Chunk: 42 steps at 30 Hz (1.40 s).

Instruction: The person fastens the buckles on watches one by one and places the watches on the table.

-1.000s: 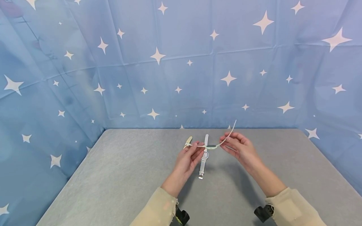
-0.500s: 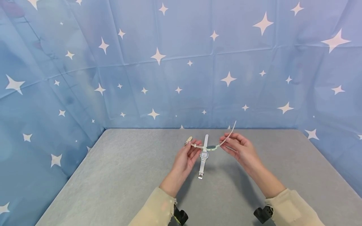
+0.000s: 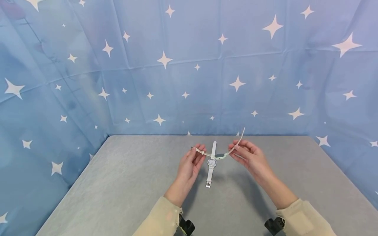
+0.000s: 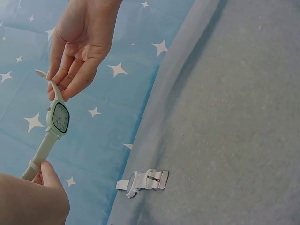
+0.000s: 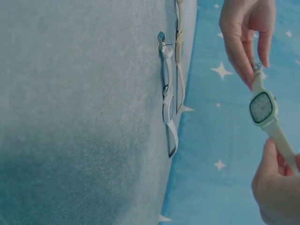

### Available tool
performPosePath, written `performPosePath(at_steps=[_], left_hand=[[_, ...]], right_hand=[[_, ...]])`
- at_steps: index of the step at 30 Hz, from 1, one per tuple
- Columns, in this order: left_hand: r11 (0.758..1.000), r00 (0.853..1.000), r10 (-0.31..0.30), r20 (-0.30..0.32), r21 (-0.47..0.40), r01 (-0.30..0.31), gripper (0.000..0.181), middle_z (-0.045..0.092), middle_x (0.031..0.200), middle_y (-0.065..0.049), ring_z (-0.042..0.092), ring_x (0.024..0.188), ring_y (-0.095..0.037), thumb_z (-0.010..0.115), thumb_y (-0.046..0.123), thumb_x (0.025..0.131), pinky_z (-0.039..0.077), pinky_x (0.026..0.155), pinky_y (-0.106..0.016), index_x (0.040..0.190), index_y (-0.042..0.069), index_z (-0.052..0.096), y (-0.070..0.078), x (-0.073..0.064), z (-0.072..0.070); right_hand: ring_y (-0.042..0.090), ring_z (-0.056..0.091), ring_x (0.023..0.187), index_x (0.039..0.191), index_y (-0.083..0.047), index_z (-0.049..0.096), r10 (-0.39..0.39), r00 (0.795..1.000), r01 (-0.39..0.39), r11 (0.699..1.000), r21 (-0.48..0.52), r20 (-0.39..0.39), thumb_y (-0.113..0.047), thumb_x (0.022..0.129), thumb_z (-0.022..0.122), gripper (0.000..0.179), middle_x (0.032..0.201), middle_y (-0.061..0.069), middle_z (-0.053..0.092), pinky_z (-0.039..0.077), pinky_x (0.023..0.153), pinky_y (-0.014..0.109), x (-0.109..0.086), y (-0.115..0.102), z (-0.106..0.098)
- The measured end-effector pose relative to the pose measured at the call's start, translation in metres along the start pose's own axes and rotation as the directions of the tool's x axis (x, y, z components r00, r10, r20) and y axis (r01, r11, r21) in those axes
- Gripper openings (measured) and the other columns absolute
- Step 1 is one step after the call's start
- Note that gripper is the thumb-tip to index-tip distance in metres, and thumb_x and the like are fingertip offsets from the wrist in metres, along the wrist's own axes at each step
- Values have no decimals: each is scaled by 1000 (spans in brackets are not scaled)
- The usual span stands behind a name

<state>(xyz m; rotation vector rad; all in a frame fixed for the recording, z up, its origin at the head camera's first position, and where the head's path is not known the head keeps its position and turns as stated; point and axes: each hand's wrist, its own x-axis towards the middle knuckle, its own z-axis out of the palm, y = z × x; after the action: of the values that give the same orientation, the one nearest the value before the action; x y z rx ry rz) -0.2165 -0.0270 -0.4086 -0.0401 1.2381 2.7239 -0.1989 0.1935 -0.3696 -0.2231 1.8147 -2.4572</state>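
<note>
A pale green wristwatch (image 3: 220, 156) is stretched between both hands above the table. My left hand (image 3: 189, 165) pinches its buckle-end strap, and my right hand (image 3: 252, 157) pinches the other strap, whose tip curves up past the fingers. The dark square dial shows in the left wrist view on the same watch (image 4: 60, 117). On the table just below and behind lies a white wristwatch (image 3: 211, 163), laid out straight with its buckle toward me. A yellowish wristwatch (image 5: 179, 51) lies beside the white one in the right wrist view; the head view has it hidden behind my left hand.
The grey table (image 3: 118, 190) spreads out around the hands. A blue curtain (image 3: 189, 82) with white stars stands along its back edge and at the sides. Black wrist cameras (image 3: 186, 226) sit at the beige sleeves (image 3: 157, 218).
My left hand has moved slightly left and turned, tilting the green watch so more of its dial shows. It now covers the yellowish watch. The right hand has barely moved.
</note>
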Motion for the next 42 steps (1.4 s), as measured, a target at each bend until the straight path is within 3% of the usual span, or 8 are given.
performPosePath(at_steps=[10, 22, 30, 42], left_hand=[[998, 1000, 26, -1, 61, -26, 46, 69, 129, -9, 68, 108, -7, 45, 19, 107, 53, 97, -21, 145, -7, 43, 2, -1, -2], [995, 1000, 28, 4, 100, -29, 43, 75, 105, 5, 69, 100, -4, 50, 13, 105, 55, 89, -17, 144, -4, 48, 5, -2, 3], [983, 998, 61, 27, 172, -65, 42, 76, 107, 3, 70, 100, -4, 54, 12, 103, 55, 90, -18, 142, -3, 51, 5, -3, 3], [958, 993, 109, 49, 261, -118, 41, 76, 107, 1, 70, 100, -4, 57, 11, 101, 55, 93, -21, 138, -4, 55, 6, -7, 3]], right_hand=[[6, 71, 101, 120, 0, 54, -18, 1000, 18, 999, -48, 3, -7, 101, 57, 21, 103, -4, 73, 56, 93, 25, -1, 0, 2], [5, 71, 101, 124, 4, 56, -45, 999, 45, 991, -127, 2, -7, 98, 61, 28, 104, -4, 72, 57, 90, 26, -1, 3, 0], [5, 70, 102, 116, -10, 64, -39, 999, 40, 983, -178, 7, -9, 98, 63, 18, 105, -5, 73, 57, 90, 24, -3, 3, 0], [4, 71, 101, 123, -1, 64, -49, 999, 45, 972, -229, -12, -11, 97, 65, 28, 102, -10, 74, 57, 88, 22, -4, 3, 3]])
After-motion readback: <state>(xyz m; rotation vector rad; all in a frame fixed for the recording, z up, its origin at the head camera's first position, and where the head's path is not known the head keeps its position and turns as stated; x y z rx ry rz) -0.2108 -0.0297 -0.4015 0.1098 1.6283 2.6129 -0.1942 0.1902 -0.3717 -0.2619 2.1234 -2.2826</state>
